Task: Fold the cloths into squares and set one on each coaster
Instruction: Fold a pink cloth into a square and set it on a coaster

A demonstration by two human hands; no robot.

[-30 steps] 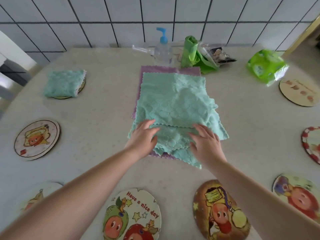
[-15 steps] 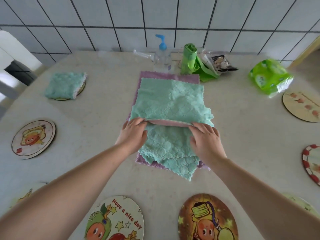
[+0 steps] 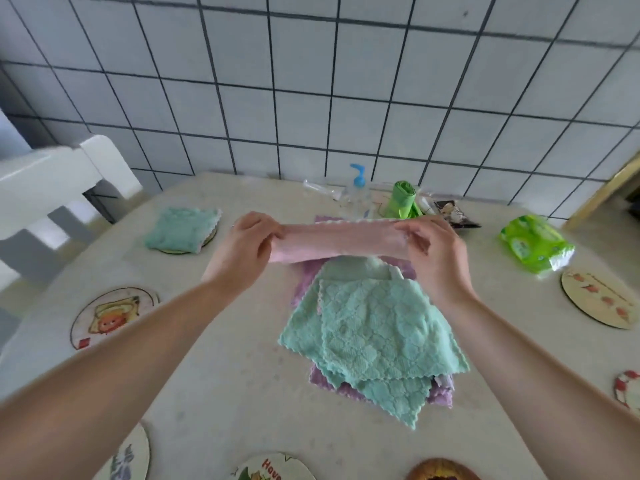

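- both hands, left hand (image 3: 242, 251) and right hand (image 3: 433, 252), pinch the pink cloth (image 3: 337, 244) taut above the cloth pile (image 3: 374, 337).
- keep corners level, then fold edge to edge.

Bright, even daylight washes the scene, shadows barely there under the cloths. Wide-angle distortion bows the wall tiles (image 3: 346, 98) at the edges. Forearms smear soft near the bottom; the tabletop (image 3: 225, 393) looks pale.
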